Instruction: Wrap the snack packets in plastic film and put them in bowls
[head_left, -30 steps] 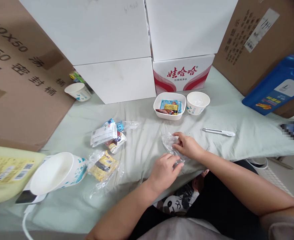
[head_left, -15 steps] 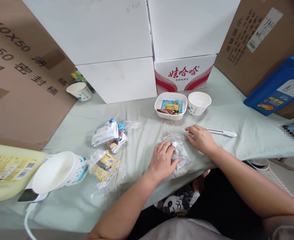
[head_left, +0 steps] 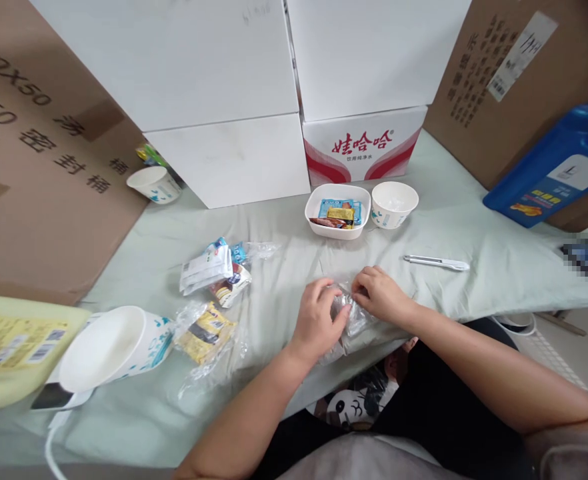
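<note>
A crumpled clear plastic bag [head_left: 355, 319] lies near the table's front edge, partly hidden under my hands. My left hand [head_left: 317, 319] is on its left side, fingers curled and thumb on the plastic, gripping it. From the right, my right hand [head_left: 385, 297] pinches the bag's upper part between thumb and fingertips. Whether the bag has anything inside, I cannot tell. Beyond my hands stands a white tray [head_left: 314, 230] with several snack packets in it. Beside it is a paper cup [head_left: 395, 217] with clear plastic inside. A white utility knife [head_left: 437, 263] lies behind my right hand.
To the left lie several small snack packets [head_left: 207, 270] and a yellow packet [head_left: 205, 333] in clear wrap. A large paper cup [head_left: 149, 343] stands by a yellow jug [head_left: 19, 353]. White boxes [head_left: 229, 160] line the back. A blue bottle [head_left: 539, 177] leans at right.
My right hand has moved left, away from the knife, onto the plastic bag. My left hand has curled its fingers more around the bag. The knife now shows whole.
</note>
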`<state>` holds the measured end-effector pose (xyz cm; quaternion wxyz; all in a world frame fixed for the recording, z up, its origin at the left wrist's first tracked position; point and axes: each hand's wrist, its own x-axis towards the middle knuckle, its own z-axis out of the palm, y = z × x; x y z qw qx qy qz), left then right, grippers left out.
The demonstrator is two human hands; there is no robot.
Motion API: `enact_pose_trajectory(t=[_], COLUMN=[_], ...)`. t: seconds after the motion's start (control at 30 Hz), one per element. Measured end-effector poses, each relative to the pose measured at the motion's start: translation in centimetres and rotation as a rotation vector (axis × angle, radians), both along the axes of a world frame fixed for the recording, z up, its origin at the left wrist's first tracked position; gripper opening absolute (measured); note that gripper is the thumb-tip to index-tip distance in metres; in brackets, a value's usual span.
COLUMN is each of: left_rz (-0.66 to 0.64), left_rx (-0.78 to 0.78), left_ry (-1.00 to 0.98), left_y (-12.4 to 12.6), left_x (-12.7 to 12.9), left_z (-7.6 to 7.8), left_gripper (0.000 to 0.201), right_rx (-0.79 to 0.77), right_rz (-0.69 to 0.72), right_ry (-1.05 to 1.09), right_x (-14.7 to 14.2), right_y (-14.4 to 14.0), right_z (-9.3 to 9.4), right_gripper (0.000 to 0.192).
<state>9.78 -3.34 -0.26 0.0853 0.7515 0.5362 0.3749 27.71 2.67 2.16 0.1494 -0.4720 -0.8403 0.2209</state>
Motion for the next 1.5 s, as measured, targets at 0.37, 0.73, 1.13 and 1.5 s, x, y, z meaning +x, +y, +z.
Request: enact_pose_trajectory(t=[0.37, 0.73, 1.13, 1.5], left_rz=[-0.001, 0.077, -0.053, -0.055], left_rx=[-0.580, -0.639, -0.357, -0.380], left_ry=[-1.098, -1.219, -0.636, -0.815], left_y=[0.6, 0.7, 0.0, 0.2], left_x=[-0.5, -0.7, -0.6, -0.8], left_z=[1.3, 2.1, 1.1, 0.7], left_gripper=[0.064, 0.068, 0.022, 0.020], right_rx=[-0.338, -0.323, 0.170, -0.398], right_rz=[-0.036, 0.297, 0.156, 0.089], right_ry=[0.741, 0.530, 0.403, 0.632], right_x=[0.0, 0.9, 0.9, 0.6], right_y=[-1.0, -1.1, -0.6, -0.7], right_z=[-0.1, 1.6, 0.2, 0.5], right_gripper=[0.028, 0.032, 0.015, 0.036])
